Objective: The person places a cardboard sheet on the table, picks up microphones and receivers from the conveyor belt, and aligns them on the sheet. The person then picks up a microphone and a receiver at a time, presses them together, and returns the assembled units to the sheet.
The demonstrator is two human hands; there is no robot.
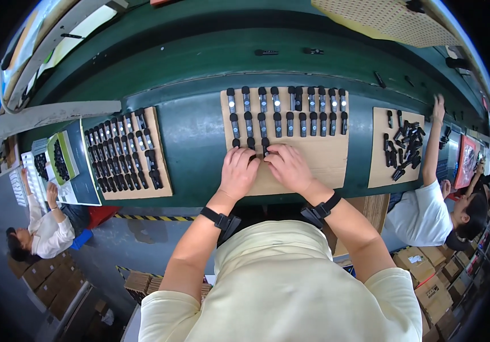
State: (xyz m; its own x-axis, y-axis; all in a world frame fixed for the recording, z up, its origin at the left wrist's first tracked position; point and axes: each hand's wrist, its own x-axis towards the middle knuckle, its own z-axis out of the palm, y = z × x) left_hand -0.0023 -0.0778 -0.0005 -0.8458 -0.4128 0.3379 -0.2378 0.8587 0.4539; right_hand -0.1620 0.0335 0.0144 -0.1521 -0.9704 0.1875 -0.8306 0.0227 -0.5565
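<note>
— What are the hands doing?

— The left hand [238,171] and right hand [288,166] lie side by side, palms down, fingers curled over small black parts with pale centres [250,142] in a started third row. Whether either truly grips a piece I cannot tell; the fingertips cover them.

— Why on cardboard?

— The cardboard sheet [313,157] seems to serve as a carrying tray: two full rows of the black parts [288,111] stand upright and evenly spaced, probably for counting.

— And around it?

— On the green counter [193,145], a second sheet to the left [162,185] holds dense slanted rows; one to the right [381,171] bears a loose heap [406,142], near a co-worker's raised hand [439,105].
</note>
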